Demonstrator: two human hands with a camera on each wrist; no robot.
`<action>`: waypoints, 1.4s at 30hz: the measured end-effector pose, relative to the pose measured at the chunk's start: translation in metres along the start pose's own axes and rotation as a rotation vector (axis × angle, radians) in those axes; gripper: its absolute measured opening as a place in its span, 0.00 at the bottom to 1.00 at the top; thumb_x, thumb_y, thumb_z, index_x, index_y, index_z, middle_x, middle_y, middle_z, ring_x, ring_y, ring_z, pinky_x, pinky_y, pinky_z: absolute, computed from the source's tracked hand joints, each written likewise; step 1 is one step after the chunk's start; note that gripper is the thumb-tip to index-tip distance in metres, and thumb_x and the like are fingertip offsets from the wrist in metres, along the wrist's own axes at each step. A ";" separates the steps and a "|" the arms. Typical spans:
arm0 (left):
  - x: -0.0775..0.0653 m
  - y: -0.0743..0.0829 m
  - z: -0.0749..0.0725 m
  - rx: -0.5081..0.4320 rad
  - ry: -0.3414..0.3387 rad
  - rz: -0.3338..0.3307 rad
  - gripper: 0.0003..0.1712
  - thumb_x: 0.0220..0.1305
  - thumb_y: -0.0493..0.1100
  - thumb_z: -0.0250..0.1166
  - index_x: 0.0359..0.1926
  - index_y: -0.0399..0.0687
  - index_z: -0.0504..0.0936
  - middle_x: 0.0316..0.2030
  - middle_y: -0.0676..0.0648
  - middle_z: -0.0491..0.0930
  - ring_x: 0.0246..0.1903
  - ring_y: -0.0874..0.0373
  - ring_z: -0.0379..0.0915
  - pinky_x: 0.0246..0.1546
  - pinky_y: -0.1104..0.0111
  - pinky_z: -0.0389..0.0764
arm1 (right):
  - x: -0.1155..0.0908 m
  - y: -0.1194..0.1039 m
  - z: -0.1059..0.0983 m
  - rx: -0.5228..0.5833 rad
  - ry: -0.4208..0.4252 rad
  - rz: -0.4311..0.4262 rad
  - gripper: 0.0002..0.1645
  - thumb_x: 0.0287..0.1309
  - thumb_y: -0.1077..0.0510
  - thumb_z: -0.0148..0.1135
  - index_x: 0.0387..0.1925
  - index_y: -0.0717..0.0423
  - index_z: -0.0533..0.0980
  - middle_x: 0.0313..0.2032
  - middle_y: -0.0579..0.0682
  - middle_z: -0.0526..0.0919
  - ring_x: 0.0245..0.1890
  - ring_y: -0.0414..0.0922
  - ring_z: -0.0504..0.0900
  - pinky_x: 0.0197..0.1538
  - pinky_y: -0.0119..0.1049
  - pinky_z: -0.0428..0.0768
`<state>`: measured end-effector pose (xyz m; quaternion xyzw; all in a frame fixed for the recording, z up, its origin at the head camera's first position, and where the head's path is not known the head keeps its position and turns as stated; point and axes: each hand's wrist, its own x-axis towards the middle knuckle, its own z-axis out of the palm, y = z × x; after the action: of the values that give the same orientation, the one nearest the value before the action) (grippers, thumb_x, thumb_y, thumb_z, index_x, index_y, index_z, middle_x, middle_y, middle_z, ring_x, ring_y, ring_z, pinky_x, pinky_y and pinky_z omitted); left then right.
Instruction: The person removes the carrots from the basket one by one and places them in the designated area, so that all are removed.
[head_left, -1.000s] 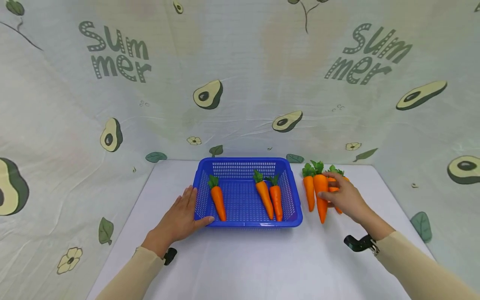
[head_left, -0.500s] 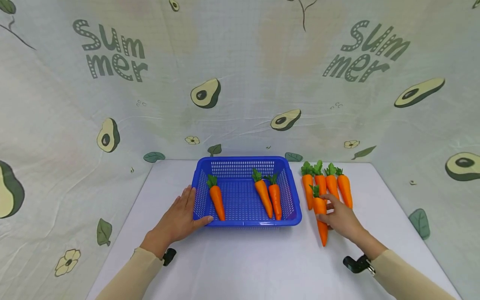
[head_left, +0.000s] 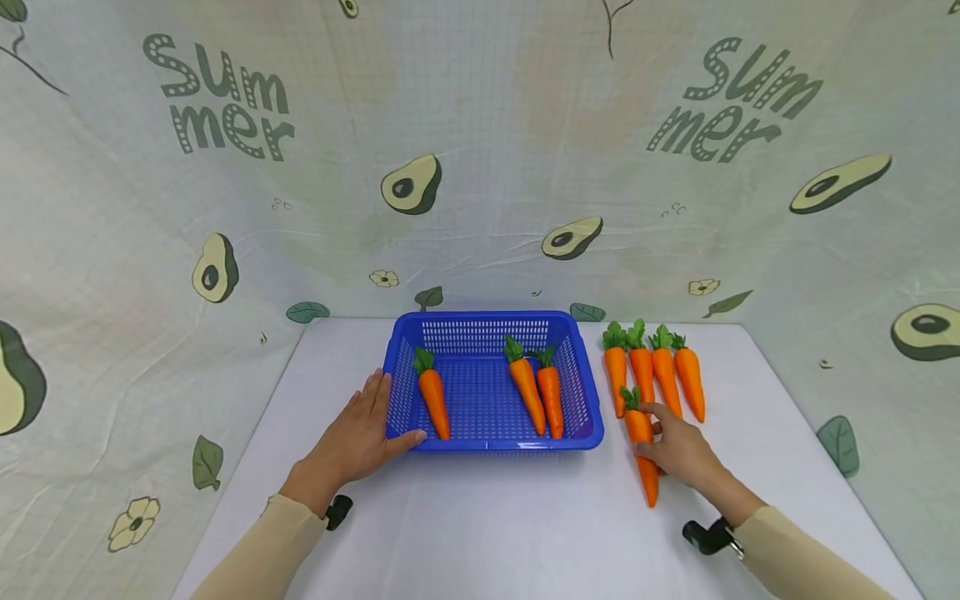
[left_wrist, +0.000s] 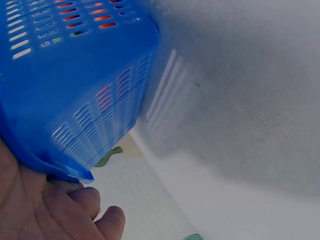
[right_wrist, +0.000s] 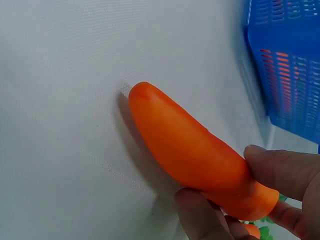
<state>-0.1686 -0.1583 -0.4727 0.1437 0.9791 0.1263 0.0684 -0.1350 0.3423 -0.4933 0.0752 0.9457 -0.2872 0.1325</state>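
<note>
My right hand [head_left: 678,446] pinches a carrot [head_left: 645,475] between thumb and fingers, its leafy top pointing away from me. In the right wrist view the carrot [right_wrist: 187,142] shows its blunt tip close over the white cloth, with a shadow beside it. My left hand [head_left: 356,437] rests against the left side of a blue plastic basket [head_left: 487,447], fingers straight along the rim and thumb on the front-left corner. Inside the basket lie three carrots: one carrot [head_left: 434,404] at the left, and two at the right, a carrot [head_left: 529,396] and a carrot [head_left: 552,402] side by side.
Right of the basket, several carrots [head_left: 689,379] lie in a row on the white table [head_left: 480,533], leafy ends at the back. A printed cloth [head_left: 480,167] with avocados hangs behind the table and along its sides.
My right hand has drawn one carrot out of the row toward me, uncovering the carrots behind it. The left hand and the basket have stayed in place.
</note>
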 end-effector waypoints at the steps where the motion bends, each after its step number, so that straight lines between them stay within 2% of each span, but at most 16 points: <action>1: 0.000 0.000 0.000 0.000 0.000 0.001 0.73 0.62 0.84 0.55 0.84 0.33 0.41 0.84 0.31 0.39 0.83 0.33 0.42 0.80 0.43 0.50 | 0.000 0.000 0.000 -0.006 0.000 0.001 0.45 0.63 0.55 0.74 0.74 0.65 0.63 0.52 0.73 0.79 0.24 0.44 0.81 0.31 0.38 0.87; 16: 0.000 0.001 -0.002 -0.015 -0.003 -0.001 0.73 0.62 0.83 0.57 0.84 0.33 0.41 0.84 0.32 0.39 0.82 0.33 0.42 0.80 0.43 0.51 | 0.002 0.002 0.002 -0.007 0.013 0.013 0.45 0.63 0.54 0.74 0.75 0.65 0.65 0.58 0.76 0.78 0.24 0.44 0.84 0.32 0.37 0.87; 24: 0.000 0.002 -0.002 -0.015 -0.007 -0.001 0.73 0.62 0.84 0.55 0.84 0.33 0.41 0.84 0.31 0.39 0.82 0.32 0.43 0.80 0.42 0.51 | 0.001 0.000 -0.003 -0.042 0.030 0.006 0.46 0.64 0.50 0.74 0.74 0.64 0.65 0.58 0.76 0.78 0.27 0.45 0.83 0.33 0.38 0.87; 32: 0.000 0.001 -0.002 -0.007 0.004 0.018 0.73 0.64 0.83 0.55 0.84 0.32 0.41 0.84 0.31 0.39 0.82 0.32 0.43 0.80 0.42 0.52 | 0.006 0.000 -0.008 -0.097 0.087 -0.030 0.46 0.62 0.49 0.75 0.72 0.70 0.67 0.57 0.75 0.79 0.47 0.62 0.85 0.46 0.56 0.88; 37: 0.000 0.000 -0.002 0.002 -0.001 0.016 0.73 0.63 0.84 0.55 0.84 0.33 0.40 0.84 0.31 0.39 0.82 0.33 0.43 0.80 0.42 0.52 | 0.008 -0.007 -0.014 -0.099 0.114 -0.054 0.48 0.64 0.50 0.73 0.73 0.72 0.63 0.60 0.76 0.77 0.53 0.68 0.82 0.49 0.60 0.88; 42: 0.002 0.001 -0.001 -0.002 -0.018 0.004 0.74 0.62 0.84 0.55 0.84 0.34 0.39 0.84 0.32 0.38 0.82 0.33 0.42 0.80 0.42 0.51 | 0.012 -0.019 -0.023 -0.117 0.155 -0.098 0.48 0.65 0.50 0.73 0.73 0.73 0.63 0.61 0.76 0.76 0.56 0.69 0.81 0.50 0.62 0.87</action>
<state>-0.1704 -0.1574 -0.4714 0.1465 0.9781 0.1259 0.0771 -0.1551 0.3401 -0.4687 0.0428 0.9708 -0.2310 0.0489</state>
